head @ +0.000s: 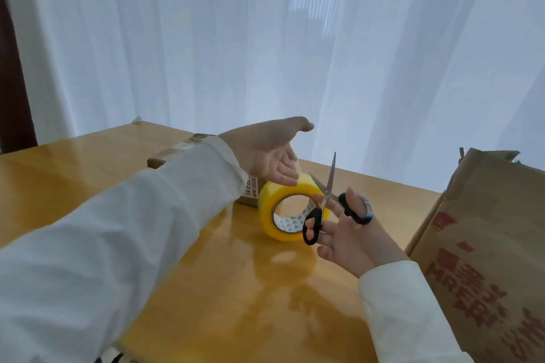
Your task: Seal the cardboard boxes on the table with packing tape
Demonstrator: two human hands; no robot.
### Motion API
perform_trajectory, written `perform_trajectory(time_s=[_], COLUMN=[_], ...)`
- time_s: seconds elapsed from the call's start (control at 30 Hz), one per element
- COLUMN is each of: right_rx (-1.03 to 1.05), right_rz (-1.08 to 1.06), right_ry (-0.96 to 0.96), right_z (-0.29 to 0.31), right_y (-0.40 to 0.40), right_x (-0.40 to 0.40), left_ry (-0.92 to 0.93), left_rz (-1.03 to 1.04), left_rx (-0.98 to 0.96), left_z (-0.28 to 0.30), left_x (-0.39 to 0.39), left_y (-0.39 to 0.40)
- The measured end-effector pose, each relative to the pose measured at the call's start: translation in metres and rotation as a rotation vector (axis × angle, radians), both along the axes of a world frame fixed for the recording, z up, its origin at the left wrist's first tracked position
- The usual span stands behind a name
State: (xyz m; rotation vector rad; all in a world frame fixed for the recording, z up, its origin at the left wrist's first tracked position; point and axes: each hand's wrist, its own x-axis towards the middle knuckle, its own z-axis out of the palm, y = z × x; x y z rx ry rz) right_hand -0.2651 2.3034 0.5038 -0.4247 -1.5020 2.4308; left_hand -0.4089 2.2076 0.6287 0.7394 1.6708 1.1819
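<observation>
Yellow tape roll (290, 209) under flat left hand (269, 153); right hand (348, 233) grips scissors (327, 203).

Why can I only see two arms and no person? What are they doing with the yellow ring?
The camera sits on the person's head and looks down, so you see only their arms, as if through their eyes. There is just this one picture.

The yellow ring is a roll of tape, standing on its edge on the wooden table. The left hand is open, its fingers resting on top of the roll. The right hand holds scissors with black handles, blades pointing up and slightly open.

Behind the left arm lies a small box with tape on it already. At the right edge stands a big box with red print. White curtains hang behind the table.
</observation>
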Motion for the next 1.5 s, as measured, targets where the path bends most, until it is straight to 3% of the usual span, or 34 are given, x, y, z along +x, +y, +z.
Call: perform_trajectory(time_s=[0.23,0.53,0.63,0.77,0.83,1.2,1.5], right_rx=[-0.044,0.003,-0.025,-0.059,-0.079,-0.071,-0.167], right_rz=[0.147,0.278,0.289,0.304,0.312,0.458,0.531], right_ry=[-0.005,-0.021,-0.013,-0.003,0.011,0.068,0.109], right_z=[0.0,-0.001,-0.001,0.0,0.001,0.009,0.009], right_y=[-0.007,-0.027,-0.025,-0.022,-0.022,-0.029,-0.031], right_x=[0.003,-0.015,-0.013,-0.01,-0.009,-0.006,-0.006], left_ry=[0.206,0.349,0.521,0.906,0.994,0.908,0.888], left_rz=[0.006,0.035,0.011,-0.035,-0.039,-0.03,-0.007], left_rx=[-0.283,-0.387,-0.419,-0.4,-0.403,-0.552,-0.557], left_z=[0.021,0.032,0.033,0.033,0.032,0.046,0.045], left_x=[0.001,0.005,0.004,-0.001,-0.003,-0.005,-0.01], left_y=[0.006,0.008,0.01,0.012,0.014,0.016,0.015])
